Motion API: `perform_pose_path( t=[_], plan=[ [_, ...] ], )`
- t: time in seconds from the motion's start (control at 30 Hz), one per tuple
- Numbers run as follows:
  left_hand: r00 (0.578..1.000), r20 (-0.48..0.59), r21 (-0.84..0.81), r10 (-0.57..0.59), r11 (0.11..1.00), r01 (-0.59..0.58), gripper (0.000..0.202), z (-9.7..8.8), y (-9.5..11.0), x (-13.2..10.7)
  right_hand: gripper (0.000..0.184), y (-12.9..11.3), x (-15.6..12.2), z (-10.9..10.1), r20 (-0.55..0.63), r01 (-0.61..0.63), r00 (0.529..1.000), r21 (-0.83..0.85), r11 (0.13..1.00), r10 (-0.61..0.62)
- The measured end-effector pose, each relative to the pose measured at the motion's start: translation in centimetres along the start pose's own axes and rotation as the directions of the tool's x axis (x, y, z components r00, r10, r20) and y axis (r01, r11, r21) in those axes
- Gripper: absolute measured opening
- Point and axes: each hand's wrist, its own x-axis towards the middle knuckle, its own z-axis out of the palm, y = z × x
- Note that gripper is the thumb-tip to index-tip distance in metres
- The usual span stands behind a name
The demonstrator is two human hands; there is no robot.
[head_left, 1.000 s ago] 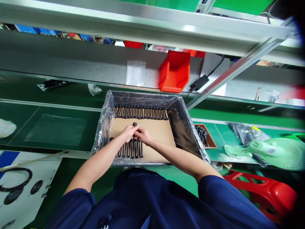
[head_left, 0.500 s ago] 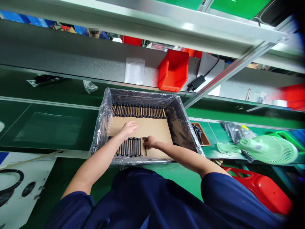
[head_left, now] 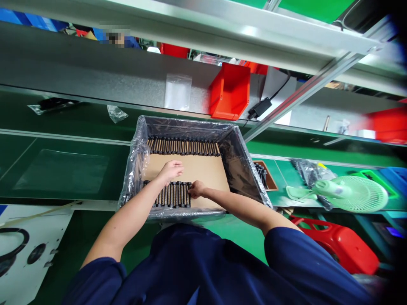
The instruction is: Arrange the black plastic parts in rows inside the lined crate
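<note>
Green bench (head_left: 63,169), left hand (head_left: 171,170) spread open over bolts (head_left: 171,194), right hand (head_left: 197,189) curled against them, grip unclear

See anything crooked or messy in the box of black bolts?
Nothing stands out. The far row of bolts and the near row lie straight, side by side, on the cardboard. The right hand touches the near row's end.

The person wears a dark navy short-sleeved top (head_left: 197,262), both forearms bare.
</note>
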Motion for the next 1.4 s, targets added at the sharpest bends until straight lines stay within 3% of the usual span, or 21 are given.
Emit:
perform_pose_path(
  t=[0.17, 0.33, 0.47, 0.57, 0.67, 0.77, 0.83, 0.9, 0.97, 1.03, 1.17, 1.3, 1.4],
  plan=[
    [0.999, -0.032, 0.04, 0.004, 0.999, -0.003, 0.029, 0.0, 0.4, -0.3, 0.026, -0.5, -0.6, -0.9, -0.007, 0.051, 0.999, -0.065, 0.997, -0.051],
    [0.993, -0.116, 0.075, 0.032, 0.997, -0.023, 0.028, -1.2, 0.5, 0.2, 0.023, -2.3, -2.1, -4.2, 0.038, 0.123, 0.991, 0.126, 0.984, -0.128],
    [0.977, -0.202, 0.108, 0.061, 0.993, -0.039, 0.028, -3.2, 0.5, 1.1, 0.023, -3.9, -5.3, -10.4, 0.037, 0.314, 0.935, 0.377, 0.871, -0.353],
    [0.954, -0.291, 0.139, 0.072, 0.99, -0.032, 0.025, -4.8, 0.5, 2.0, 0.026, -3.1, -7.8, -17.2, -0.13, 0.504, 0.856, 0.433, 0.748, -0.501],
    [0.914, -0.391, 0.184, 0.111, 0.982, -0.04, 0.017, -6.1, 0.4, 2.8, 0.025, 1.0, -8.6, -24.8, -0.409, 0.622, 0.78, 0.432, 0.653, -0.473],
    [0.854, -0.496, 0.224, 0.155, 0.974, -0.046, 0.014, -7.1, 0.5, 3.0, 0.016, 8.2, -7.5, -30.9, -0.656, 0.606, 0.711, 0.391, 0.693, -0.252],
    [0.801, -0.559, 0.274, 0.216, 0.959, -0.067, 0.01, -7.5, 0.9, 2.8, 0.011, 13.5, -6.2, -33.3, -0.758, 0.456, 0.648, 0.313, 0.833, -0.07],
    [0.763, -0.586, 0.334, 0.274, 0.939, -0.081, 0.009, -7.3, 1.5, 2.2, 0.01, 18.1, -4.7, -34.2, -0.774, 0.176, 0.632, 0.192, 0.965, 0.038],
    [0.739, -0.603, 0.362, 0.3, 0.929, -0.082, 0.009, -6.2, 2.3, 1.3, 0.008, 21.2, -3.2, -34.2, -0.757, -0.026, 0.654, -0.009, 1.0, 0.011],
    [0.731, -0.607, 0.357, 0.311, 0.929, -0.1, 0.007, -4.1, 3.1, 0.3, 0.013, 22.5, -1.5, -33.9, -0.725, -0.086, 0.683, -0.206, 0.975, -0.093],
    [0.771, -0.574, 0.259, 0.274, 0.955, -0.147, 0.017, 2.1, 3.9, -0.5, 0.03, 21.2, 1.7, -33.6, -0.642, -0.074, 0.723, -0.438, 0.896, -0.254],
    [0.818, -0.521, 0.175, 0.246, 0.968, -0.18, 0.025, 7.2, 2.3, 0.7, 0.024, 19.4, 4.0, -33.1, -0.491, -0.104, 0.852, -0.502, 0.859, -0.184],
    [0.814, -0.53, 0.152, 0.238, 0.971, -0.184, 0.023, 8.9, 0.3, 1.9, 0.021, 19.7, 4.7, -31.5, -0.424, -0.107, 0.895, -0.511, 0.853, -0.142]
  ],
)
